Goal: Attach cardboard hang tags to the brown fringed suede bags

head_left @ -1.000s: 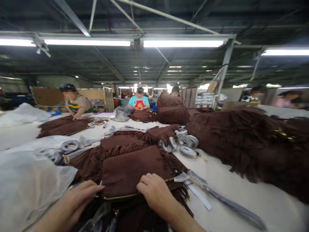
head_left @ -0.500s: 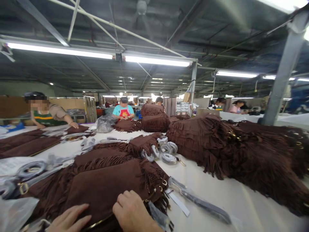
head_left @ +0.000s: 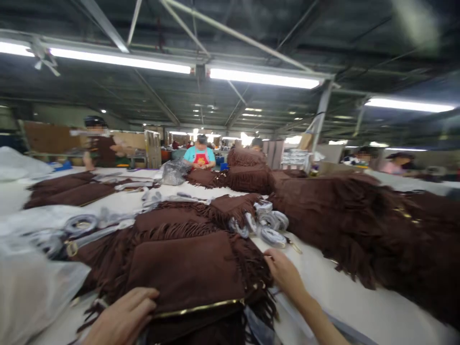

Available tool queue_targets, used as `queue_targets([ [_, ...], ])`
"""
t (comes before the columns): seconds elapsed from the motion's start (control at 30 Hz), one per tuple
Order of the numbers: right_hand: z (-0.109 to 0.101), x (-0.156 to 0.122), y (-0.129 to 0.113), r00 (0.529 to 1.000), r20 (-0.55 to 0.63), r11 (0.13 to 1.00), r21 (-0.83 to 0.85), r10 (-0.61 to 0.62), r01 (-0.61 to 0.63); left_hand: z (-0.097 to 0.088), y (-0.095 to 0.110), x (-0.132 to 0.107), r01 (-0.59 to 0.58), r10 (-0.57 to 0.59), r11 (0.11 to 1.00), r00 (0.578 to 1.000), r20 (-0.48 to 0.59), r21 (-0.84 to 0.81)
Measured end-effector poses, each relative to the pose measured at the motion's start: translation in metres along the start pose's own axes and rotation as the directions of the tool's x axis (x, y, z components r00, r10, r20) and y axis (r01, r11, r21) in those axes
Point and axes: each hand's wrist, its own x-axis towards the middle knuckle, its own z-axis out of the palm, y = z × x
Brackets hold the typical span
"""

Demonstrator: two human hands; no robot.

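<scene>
A dark brown fringed bag point(head_left: 183, 273) lies flat in front of me, with a gold zipper point(head_left: 197, 309) along its near edge. My left hand point(head_left: 124, 314) rests on the bag's near left corner, fingers stretched out together. At the bag's right side, my right hand point(head_left: 283, 273) has its fingers curled against the fringe point(head_left: 251, 261) and appears to pinch it. Small gold rings show near that fringe. Part of a plastic-wrapped strap point(head_left: 260, 326) sticks out below the bag. More brown bags point(head_left: 172, 220) lie directly behind it.
Plastic-wrapped coiled straps point(head_left: 273, 235) sit beyond the bag. A large heap of fringed bags point(head_left: 345, 220) fills the right side of the white table point(head_left: 323, 273). Clear plastic point(head_left: 32, 287) lies at left. Co-workers point(head_left: 199, 155) stand across the table.
My right hand has moved from the bag's near edge to its right fringe. The left hand stays at the near left corner. The view has turned, shifting the scene rightward.
</scene>
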Motion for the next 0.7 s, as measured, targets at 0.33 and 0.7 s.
queue_targets([
  [0.33,0.018,-0.012,0.008,0.999,0.005,0.999,0.024,-0.032,0.031,-0.018,0.025,0.036,0.326,-0.336,0.924,0.942,-0.018,-0.199],
  [0.7,0.011,0.05,0.054,1.0,0.02,0.926,-0.378,0.002,0.006,0.02,0.014,0.0,0.038,-0.048,0.998,0.962,-0.268,-0.041],
])
